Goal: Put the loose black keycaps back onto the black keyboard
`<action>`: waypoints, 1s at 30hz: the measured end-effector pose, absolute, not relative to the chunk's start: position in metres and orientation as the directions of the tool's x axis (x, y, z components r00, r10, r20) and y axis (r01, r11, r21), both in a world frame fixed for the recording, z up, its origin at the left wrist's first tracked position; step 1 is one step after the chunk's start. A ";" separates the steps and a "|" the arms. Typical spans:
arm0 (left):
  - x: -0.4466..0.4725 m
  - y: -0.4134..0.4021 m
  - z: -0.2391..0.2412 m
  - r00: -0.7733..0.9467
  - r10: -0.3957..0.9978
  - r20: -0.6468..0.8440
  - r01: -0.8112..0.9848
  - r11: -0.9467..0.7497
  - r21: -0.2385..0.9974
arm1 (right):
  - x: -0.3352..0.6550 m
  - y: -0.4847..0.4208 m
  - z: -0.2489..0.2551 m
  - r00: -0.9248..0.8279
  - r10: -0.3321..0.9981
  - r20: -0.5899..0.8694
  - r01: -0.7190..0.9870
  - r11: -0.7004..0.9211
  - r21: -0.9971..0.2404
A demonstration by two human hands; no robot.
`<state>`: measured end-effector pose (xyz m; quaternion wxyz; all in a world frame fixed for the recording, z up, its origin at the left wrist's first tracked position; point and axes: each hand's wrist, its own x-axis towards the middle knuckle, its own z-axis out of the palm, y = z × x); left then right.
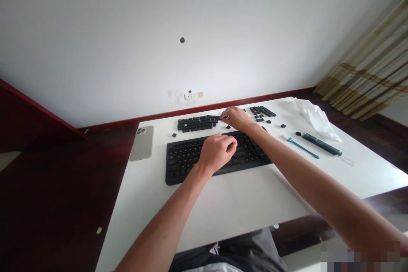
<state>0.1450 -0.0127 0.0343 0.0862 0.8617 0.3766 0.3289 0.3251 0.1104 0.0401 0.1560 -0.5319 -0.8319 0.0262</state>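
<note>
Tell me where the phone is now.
The phone lies on the white table's left edge, just left of the black keyboard, away from both hands.

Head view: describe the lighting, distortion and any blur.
Head view: soft, even light, with the white wall brightest at the centre and dim at its corners; wide-angle bend tilts the table edges and the curtain; the loose keycaps by the right hand are too small to read; the bottom right corner is pixelated.

My arms are bare to beyond the elbows, no sleeves, watch or rings on my left hand (217,151) or right hand (238,118). I wear dark grey trousers (251,253).
</note>
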 end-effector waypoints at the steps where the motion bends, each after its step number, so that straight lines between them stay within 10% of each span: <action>1: 0.144 -0.012 0.035 0.483 0.714 0.507 0.605 -0.691 0.397 | 0.325 0.111 0.038 -0.379 0.896 0.230 0.881 0.426 -0.207; 19: 0.132 -0.001 0.033 0.402 0.774 0.490 0.666 -0.614 0.424 | 0.328 0.109 0.047 -0.478 0.840 0.256 0.799 0.537 -0.271; 30: 0.131 0.001 0.030 0.386 0.824 0.414 0.689 -0.556 0.464 | 0.393 0.038 0.054 -0.372 0.926 0.070 0.478 0.255 -0.840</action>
